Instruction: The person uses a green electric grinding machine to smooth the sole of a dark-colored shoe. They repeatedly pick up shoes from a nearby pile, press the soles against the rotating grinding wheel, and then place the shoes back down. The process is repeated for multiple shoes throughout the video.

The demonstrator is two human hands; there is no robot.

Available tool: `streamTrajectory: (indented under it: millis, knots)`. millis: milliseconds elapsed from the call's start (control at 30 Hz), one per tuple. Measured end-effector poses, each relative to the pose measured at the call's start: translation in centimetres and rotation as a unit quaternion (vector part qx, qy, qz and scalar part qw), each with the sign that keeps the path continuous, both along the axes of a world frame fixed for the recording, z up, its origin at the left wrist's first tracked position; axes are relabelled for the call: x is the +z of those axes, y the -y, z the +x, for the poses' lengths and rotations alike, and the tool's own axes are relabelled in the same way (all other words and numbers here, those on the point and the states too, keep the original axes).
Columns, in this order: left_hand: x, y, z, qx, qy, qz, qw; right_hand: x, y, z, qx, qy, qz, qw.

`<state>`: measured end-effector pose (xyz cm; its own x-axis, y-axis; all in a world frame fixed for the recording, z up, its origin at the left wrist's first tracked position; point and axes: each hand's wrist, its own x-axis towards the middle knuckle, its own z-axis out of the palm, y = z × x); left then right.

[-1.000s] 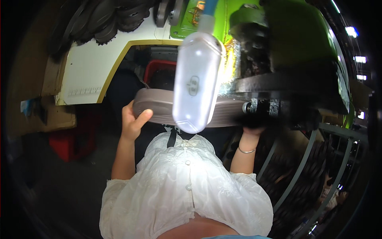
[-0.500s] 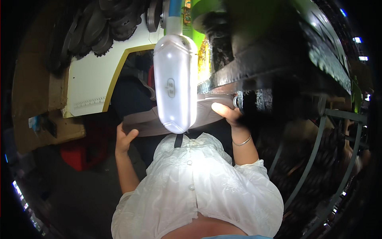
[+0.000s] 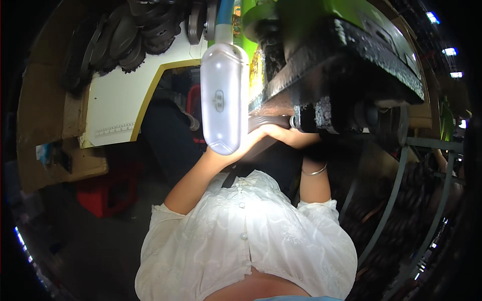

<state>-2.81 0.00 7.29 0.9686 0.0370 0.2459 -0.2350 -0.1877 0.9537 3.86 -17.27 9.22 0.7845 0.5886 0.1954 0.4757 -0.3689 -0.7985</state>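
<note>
A long grey-brown piece that looks like a shoe sole (image 3: 270,121) lies against the small roller at the machine's front. My left hand (image 3: 255,137) reaches across to the right, with its fingers closed along the near side of the sole. The white lamp hides part of this hand. My right hand (image 3: 300,139) grips the sole's right end, close under the black machine head (image 3: 346,65). Its fingertips are in shadow, partly behind the machine. The two hands almost touch.
The lit lamp (image 3: 224,100) hangs right above my hands. Dark shoe soles (image 3: 125,37) are piled on the white table (image 3: 113,108) at the far left. A red stool (image 3: 108,190) stands below it, beside cardboard (image 3: 50,125). At the right is a grey metal rack (image 3: 396,175).
My left hand has moved right and up from the sole's left end to beside my right hand. The sole has shifted to the right, closer to the machine's roller.
</note>
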Motion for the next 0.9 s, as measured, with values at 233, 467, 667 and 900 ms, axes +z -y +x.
streamTrajectory:
  millis: [233, 467, 667, 900]
  knots:
    - [-0.5, 1.8, -1.2, 0.016, -0.065, -0.108, 0.992, -8.5, 4.3, -5.7, -0.046, -0.279, 0.094, 0.955]
    - [-3.8, 0.9, -2.9, 0.066, 0.000, -0.073, 0.995, -10.9, 9.3, -8.9, -0.014, -0.437, -0.019, 0.899]
    - [-3.4, 1.2, -3.4, 0.106, 0.010, -0.105, 0.989, -9.5, 16.4, -6.4, -0.193, -0.326, 0.332, 0.864]
    - [-4.1, 0.4, -4.4, 0.003, -0.060, -0.134, 0.989, -5.1, 14.6, -3.1, -0.263, -0.222, 0.410, 0.845]
